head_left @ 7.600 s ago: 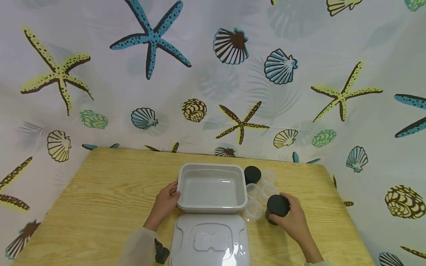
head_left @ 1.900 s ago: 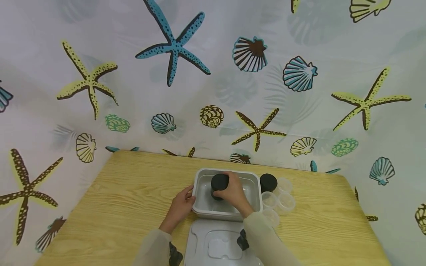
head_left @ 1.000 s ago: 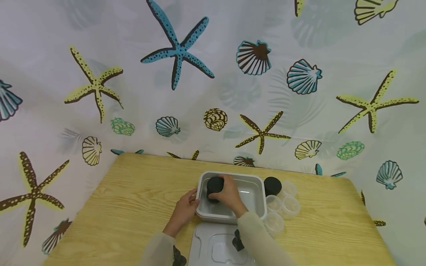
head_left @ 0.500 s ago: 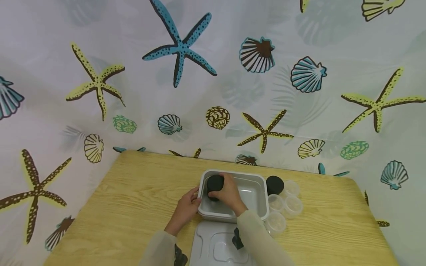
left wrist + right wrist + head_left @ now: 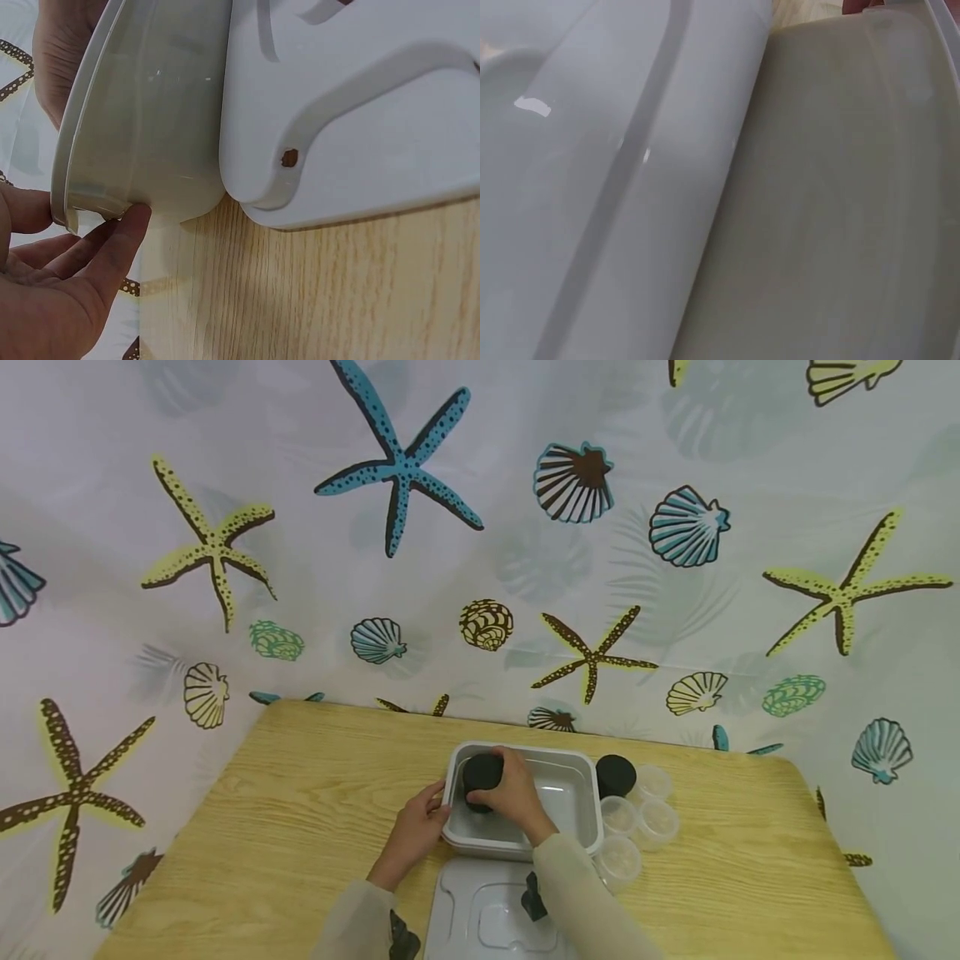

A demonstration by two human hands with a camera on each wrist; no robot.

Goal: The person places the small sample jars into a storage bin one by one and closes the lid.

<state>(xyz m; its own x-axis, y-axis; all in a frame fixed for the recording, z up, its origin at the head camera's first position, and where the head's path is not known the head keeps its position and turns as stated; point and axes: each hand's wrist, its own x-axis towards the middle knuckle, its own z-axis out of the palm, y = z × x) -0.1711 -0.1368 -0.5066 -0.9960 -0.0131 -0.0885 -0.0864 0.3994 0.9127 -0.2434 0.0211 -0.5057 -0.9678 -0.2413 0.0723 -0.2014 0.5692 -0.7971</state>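
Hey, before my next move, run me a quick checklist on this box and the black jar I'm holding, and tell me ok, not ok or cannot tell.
1. Box steadied: ok. Your left hand grips the left end of the box at its rim.
2. Black jar held: ok. Your right hand holds the black jar inside the box's left end.
3. Jar's base resting on the box floor: cannot tell. No view shows the contact.
4. Lid off the opening: ok. The lid lies on the table, on your side of the box.
5. Right side of the box free: not ok. A second black jar and four clear cups stand close by.
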